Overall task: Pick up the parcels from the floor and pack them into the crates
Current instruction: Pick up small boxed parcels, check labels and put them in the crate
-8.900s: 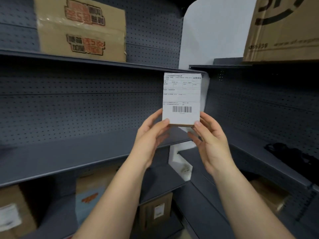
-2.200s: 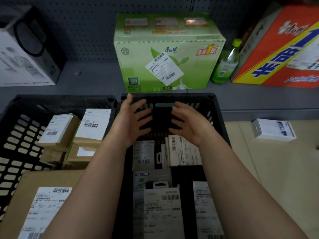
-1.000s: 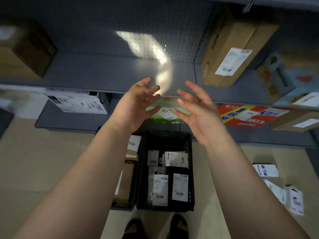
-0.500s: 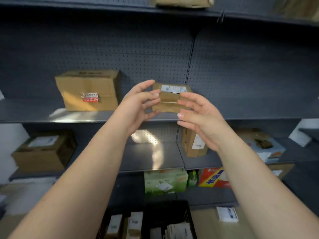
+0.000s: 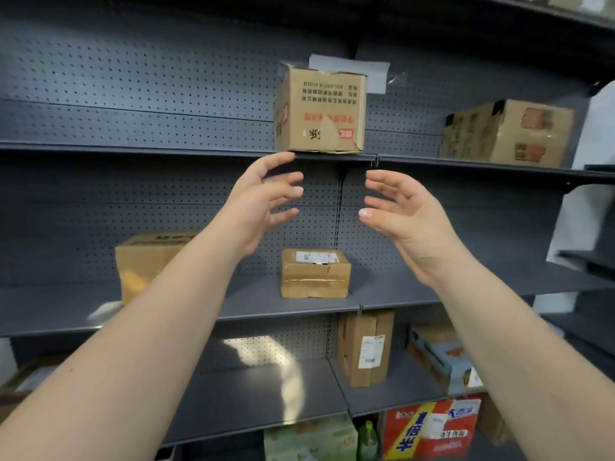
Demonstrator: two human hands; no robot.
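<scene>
A stockroom or parcel depot. Dark metal shelves (image 5: 299, 311) with pegboard backs (image 5: 133, 78) run wall to wall in tiers. They carry taped cartons (image 5: 319, 111) with shipping labels (image 5: 371, 351) and printed retail cases (image 5: 429, 430).

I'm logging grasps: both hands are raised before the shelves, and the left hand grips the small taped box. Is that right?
No. The head view shows the left hand raised but holding nothing; the small taped box sits on the shelf below. The right hand is raised too.
</scene>
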